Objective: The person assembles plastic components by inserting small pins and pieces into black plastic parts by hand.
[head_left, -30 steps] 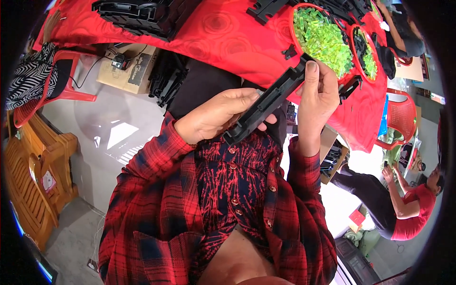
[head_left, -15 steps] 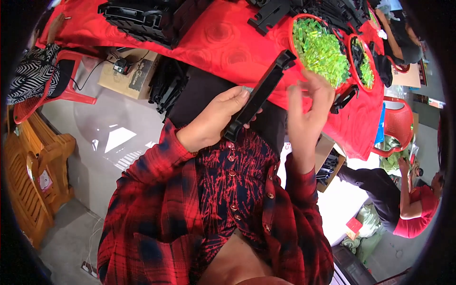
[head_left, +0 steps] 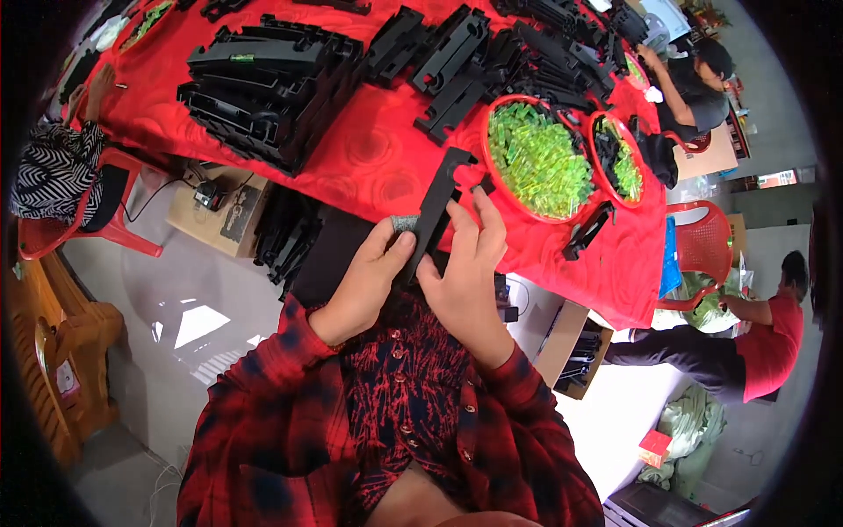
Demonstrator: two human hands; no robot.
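L hand [head_left: 367, 277] gripped the blk part [head_left: 432, 211] low on its left side, thumb on its face, w/ a grey textured bit [head_left: 405, 224] showing at the fingertips. R hand [head_left: 470, 268] was half-curled along the opp. edge, thumb tip at or v. nr the part; couldn't tell if it bore any weight. Part was tilted btwn the hands, lower end over the dark lap [head_left: 336, 250], upper end in front of the red tablecloth [head_left: 369, 145], nr the big bowl [head_left: 485, 147] of green pieces [head_left: 537, 162].

Main risk, prob.: a slip if L grip loosened w/ R hand not backing it; part could've dropped to lap or floor [head_left: 162, 259]. Also poss.: a wide swing R could've knocked the big bowl & spilled the pieces, since it stood close to the table edge [head_left: 351, 199]. Lone blk piece [head_left: 588, 231] lay nr that edge too, past the bowl.

Room: bare cloth btwn the tall blk stack [head_left: 272, 88] & big bowl gave the best gap, ahead & slightly L. R side was tight: big bowl, small bowl [head_left: 594, 145], lone piece. Space over the lap looked free.
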